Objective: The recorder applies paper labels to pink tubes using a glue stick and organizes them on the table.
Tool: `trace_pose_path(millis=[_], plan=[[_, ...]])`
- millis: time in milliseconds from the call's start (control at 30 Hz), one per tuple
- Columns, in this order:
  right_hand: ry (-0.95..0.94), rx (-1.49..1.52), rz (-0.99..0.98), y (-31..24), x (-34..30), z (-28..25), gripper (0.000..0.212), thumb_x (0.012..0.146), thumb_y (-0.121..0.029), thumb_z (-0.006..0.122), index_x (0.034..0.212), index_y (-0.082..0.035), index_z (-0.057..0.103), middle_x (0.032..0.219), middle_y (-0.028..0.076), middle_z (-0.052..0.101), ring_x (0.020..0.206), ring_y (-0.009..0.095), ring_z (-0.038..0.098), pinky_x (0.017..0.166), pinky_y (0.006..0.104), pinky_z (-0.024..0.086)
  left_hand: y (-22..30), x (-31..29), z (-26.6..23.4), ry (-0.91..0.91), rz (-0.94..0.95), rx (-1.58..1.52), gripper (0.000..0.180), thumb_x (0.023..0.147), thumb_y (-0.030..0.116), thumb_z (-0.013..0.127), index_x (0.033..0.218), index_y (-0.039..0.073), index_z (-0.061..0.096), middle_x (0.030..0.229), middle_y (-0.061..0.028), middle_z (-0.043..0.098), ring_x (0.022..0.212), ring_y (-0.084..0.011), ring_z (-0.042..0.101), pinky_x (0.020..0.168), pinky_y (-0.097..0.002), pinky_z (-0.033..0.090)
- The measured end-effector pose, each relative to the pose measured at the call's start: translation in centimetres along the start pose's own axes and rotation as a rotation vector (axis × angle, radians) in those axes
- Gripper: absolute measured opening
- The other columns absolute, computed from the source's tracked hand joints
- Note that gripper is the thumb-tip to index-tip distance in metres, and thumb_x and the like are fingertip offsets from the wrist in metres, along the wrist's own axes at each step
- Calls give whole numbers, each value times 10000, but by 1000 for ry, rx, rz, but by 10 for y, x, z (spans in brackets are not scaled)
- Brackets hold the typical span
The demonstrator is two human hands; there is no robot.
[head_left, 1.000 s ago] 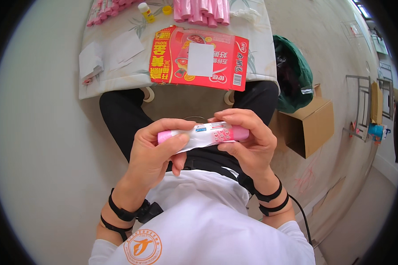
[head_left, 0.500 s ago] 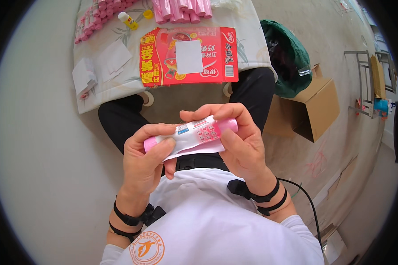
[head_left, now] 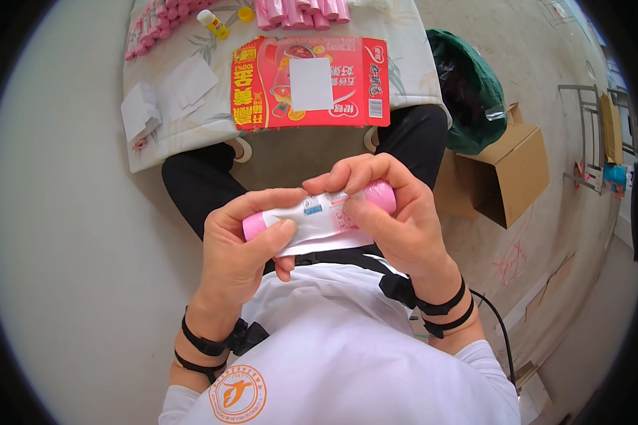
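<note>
Above my lap, both hands hold a pink roll [head_left: 381, 196] with a printed white paper label [head_left: 319, 219] wrapped partly around it. My left hand [head_left: 242, 244] is closed on the roll's left end, its thumb pressing the label. My right hand [head_left: 398, 212] grips the right end, with the thumb lying on the label's printed part. The label's lower edge stands away from the roll as a loose flap. Whether the pink roll is film or bags, I cannot tell.
On the table ahead lie a red printed cardboard sheet [head_left: 262, 85] with a white paper [head_left: 311, 85], label stacks [head_left: 140, 113], a glue stick [head_left: 213, 24], its yellow cap [head_left: 245, 14] and several pink rolls [head_left: 301, 13]. A green-lined bin [head_left: 489, 85] and cardboard box [head_left: 521, 166] stand right.
Both hands and the roll have shifted slightly right. My right thumb has slid left and now lies over the label's pink printed part. The table appears slightly higher in view.
</note>
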State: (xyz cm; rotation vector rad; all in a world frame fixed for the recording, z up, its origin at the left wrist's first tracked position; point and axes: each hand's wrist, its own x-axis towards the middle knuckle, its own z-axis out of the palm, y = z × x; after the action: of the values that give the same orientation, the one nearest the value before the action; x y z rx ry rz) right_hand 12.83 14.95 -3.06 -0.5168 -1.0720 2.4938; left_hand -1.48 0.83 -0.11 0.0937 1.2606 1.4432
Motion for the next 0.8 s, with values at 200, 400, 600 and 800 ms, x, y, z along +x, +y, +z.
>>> trace_pose_path(millis=[200, 400, 600, 800], plan=[[-27, -62, -20, -1, 1, 3, 179, 868, 61, 513, 1040, 14, 496, 1110, 112, 501, 1089, 229, 582, 929, 339, 482, 1, -2, -2, 6, -85, 58, 285, 846, 17, 631, 1127, -26, 627, 994, -112, 653, 605, -96, 630, 506, -207, 552], [-230, -610, 32, -19, 8, -15, 284, 896, -20, 540, 1168, 27, 473, 1085, 147, 593, 1078, 181, 596, 845, 288, 497, 14, 0, 4, -61, -197, 156, 369, 831, 13, 606, 1191, -51, 558, 982, -147, 652, 648, -129, 656, 517, -230, 568], [-448, -816, 18, -46, 43, -8, 550, 857, 13, 553, 1366, -10, 347, 1258, 190, 561, 1055, 203, 605, 839, 296, 479, 21, 16, -1, -302, 34, 769, 375, 830, 106, 678, 1149, -53, 559, 954, -120, 667, 841, -157, 655, 745, -269, 528], [-661, -1217, 331, -73, 86, 34, 776, 823, -67, 618, 1465, -69, 183, 1277, 234, 534, 1000, 282, 631, 778, 314, 490, 23, 21, 4, -267, 42, 734, 350, 824, 74, 669, 1128, -44, 543, 946, -116, 661, 880, -141, 648, 769, -269, 522]])
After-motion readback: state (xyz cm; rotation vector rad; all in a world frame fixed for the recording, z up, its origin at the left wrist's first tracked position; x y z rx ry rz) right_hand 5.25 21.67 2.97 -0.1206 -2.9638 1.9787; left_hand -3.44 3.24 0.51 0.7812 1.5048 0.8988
